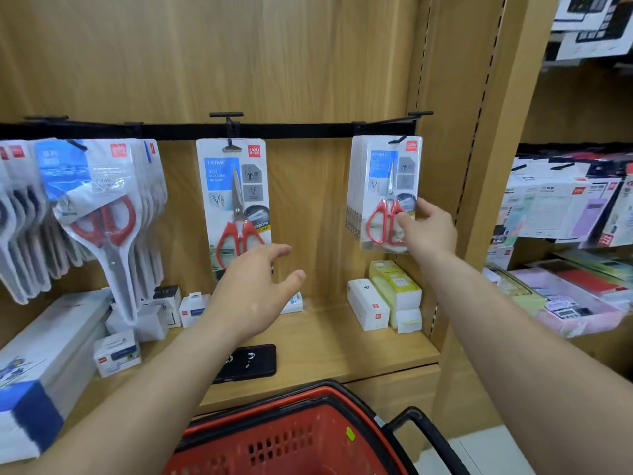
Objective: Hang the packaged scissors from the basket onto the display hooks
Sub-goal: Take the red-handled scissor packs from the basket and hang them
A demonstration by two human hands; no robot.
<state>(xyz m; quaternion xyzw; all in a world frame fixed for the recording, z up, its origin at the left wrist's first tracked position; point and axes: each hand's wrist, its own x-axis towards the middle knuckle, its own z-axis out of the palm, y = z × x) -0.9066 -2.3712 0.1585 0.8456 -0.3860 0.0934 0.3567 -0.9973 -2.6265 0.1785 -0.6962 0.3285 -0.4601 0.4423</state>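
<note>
A stack of packaged red-handled scissors (385, 186) hangs on the right display hook (397, 139). My right hand (428, 229) pinches the lower right of the front pack there. One pack of scissors (234, 197) hangs alone on the middle hook (232, 145). My left hand (260, 286) hovers open just below that pack, holding nothing. Several larger scissor packs (99, 207) crowd the left hooks. The red basket (294, 437) sits low in front of me, and its visible inside shows no packs.
A wooden shelf (342, 344) below the hooks carries small white boxes (368, 305), yellow-green boxes (394, 286) and a black phone (253, 363). A long white box (44, 354) lies at left. A wooden upright (479, 166) separates a neighbouring bay of stationery (565, 207).
</note>
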